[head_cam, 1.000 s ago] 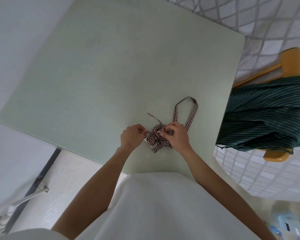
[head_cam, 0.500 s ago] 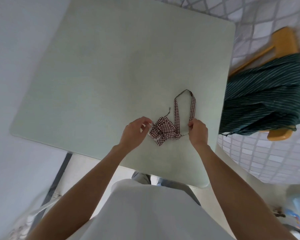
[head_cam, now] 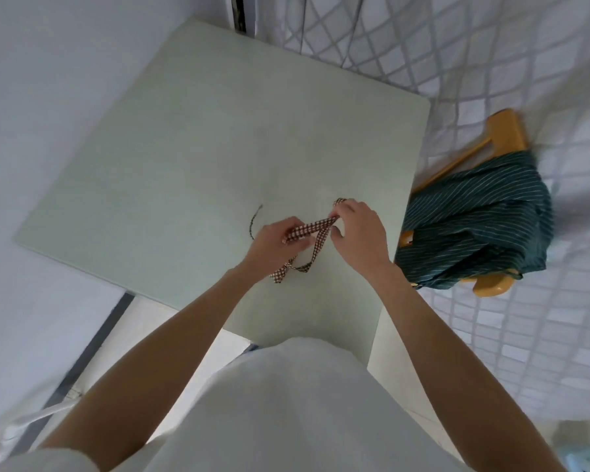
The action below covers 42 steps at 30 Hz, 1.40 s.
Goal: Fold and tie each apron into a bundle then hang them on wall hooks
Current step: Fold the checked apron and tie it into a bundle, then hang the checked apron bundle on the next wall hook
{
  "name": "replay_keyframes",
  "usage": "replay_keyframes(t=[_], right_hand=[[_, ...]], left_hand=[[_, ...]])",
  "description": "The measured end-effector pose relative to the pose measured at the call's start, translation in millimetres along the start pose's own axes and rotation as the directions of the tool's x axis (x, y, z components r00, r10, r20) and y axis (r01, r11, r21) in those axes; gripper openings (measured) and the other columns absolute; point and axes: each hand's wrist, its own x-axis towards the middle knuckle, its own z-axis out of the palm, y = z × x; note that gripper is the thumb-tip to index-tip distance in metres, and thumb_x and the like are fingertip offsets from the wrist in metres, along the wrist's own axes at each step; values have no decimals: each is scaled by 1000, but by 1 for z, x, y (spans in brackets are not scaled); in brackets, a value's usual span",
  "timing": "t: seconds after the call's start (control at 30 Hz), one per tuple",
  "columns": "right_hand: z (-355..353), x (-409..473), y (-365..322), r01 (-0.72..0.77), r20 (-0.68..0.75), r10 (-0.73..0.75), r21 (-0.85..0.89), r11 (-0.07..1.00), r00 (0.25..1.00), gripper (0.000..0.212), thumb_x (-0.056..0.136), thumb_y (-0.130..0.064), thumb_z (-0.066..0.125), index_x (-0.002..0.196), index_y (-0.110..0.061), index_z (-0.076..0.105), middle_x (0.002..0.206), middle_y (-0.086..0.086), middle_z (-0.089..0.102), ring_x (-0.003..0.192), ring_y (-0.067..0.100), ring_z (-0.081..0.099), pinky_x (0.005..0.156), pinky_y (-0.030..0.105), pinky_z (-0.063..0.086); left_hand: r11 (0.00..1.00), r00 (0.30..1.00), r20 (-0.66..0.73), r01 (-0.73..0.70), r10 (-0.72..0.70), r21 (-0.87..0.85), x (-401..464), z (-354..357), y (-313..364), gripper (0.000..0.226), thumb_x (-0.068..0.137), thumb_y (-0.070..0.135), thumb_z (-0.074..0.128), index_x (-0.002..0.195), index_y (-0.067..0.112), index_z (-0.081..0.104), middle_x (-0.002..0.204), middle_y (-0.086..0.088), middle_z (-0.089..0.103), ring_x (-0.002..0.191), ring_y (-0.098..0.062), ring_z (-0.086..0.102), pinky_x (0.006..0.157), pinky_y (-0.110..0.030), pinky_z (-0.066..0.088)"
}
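Checked apron (head_cam: 312, 231) now lifted off table (head_cam: 218, 131) — left hand (head_cam: 273, 243), right hand (head_cam: 358, 233) both pinching its strap.

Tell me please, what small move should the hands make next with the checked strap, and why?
Probably pull the checked strap snug. The left hand and the right hand each pinch it, taut between them above the table, while a slack loop hangs below. I cannot see the bundle itself, so this is a guess.
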Motion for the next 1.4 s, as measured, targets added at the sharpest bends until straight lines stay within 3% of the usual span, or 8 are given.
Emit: replay_keyframes(t=[0.1, 0.2, 0.3, 0.67, 0.8, 1.0, 1.17, 1.4], right_hand=[[-11, 16, 12, 37, 121, -26, -93, 995, 992, 17, 78, -19, 69, 94, -14, 67, 109, 6, 52, 107, 26, 43, 89, 35, 35], [-31, 33, -5, -60, 377, -49, 271, 961, 925, 8, 79, -14, 67, 78, -21, 63, 120, -2, 49, 122, 18, 35, 99, 31, 25], [-54, 50, -46, -191, 520, -192, 594, 782, 832, 6, 81, -16, 63, 76, -20, 63, 95, 0, 62, 95, 14, 53, 85, 30, 33], [-66, 100, -274, 248, 255, -591, 730, 637, 765, 13, 85, -14, 62, 84, -26, 57, 67, -4, 61, 61, 13, 57, 68, 34, 47], [-64, 122, -353, 367, 176, -628, 682, 633, 758, 27, 79, -10, 64, 100, -25, 57, 79, -6, 58, 61, 10, 52, 56, 16, 42], [-81, 144, -437, 466, 92, -681, 662, 587, 727, 10, 84, -19, 64, 92, -22, 61, 63, -10, 57, 54, 4, 47, 57, 20, 36], [-108, 160, -503, 436, 55, -783, 805, 402, 620, 31, 79, 4, 63, 100, -20, 57, 65, -8, 46, 62, 8, 44, 66, 21, 39], [-143, 190, -596, 599, -55, -841, 727, 336, 538, 13, 83, -12, 67, 83, -21, 58, 69, -7, 52, 53, -1, 44, 49, 10, 30]], left_hand=[[999, 992, -119, 38, -35, 17, -9, -30, -4, 17, 81, 31, 71, 71, 28, 58, 56, 13, 58, 58, -3, 53, 55, -13, 36], [989, 965, -244, 116, -90, 92, -29, -65, -17, 28, 76, 26, 76, 64, 31, 51, 61, 11, 57, 65, -12, 54, 59, -17, 35], [988, 943, -326, 112, -70, 111, -56, -96, -25, 30, 78, 21, 75, 70, 35, 50, 75, 5, 65, 80, -19, 63, 69, -13, 39], [991, 756, -648, -135, 93, -15, -129, -238, 33, 20, 87, 8, 64, 97, 25, 59, 77, 12, 60, 76, -7, 59, 78, -17, 46], [993, 692, -715, -115, 100, 27, -163, -318, 38, 24, 85, 7, 66, 102, 22, 58, 71, 13, 56, 68, -10, 53, 71, -20, 43], [980, 719, -687, 42, 107, 196, -178, -399, 43, 11, 88, 29, 62, 88, 20, 57, 62, 10, 47, 55, -6, 40, 59, -23, 35], [978, 755, -630, -205, 183, 39, -197, -461, 65, 5, 90, 18, 60, 87, 14, 59, 76, 10, 57, 74, -7, 54, 76, -21, 42], [944, 567, -757, -248, 325, 220, -218, -549, 104, 11, 90, 23, 63, 88, 13, 59, 55, 7, 49, 55, -16, 45, 61, -29, 41]])
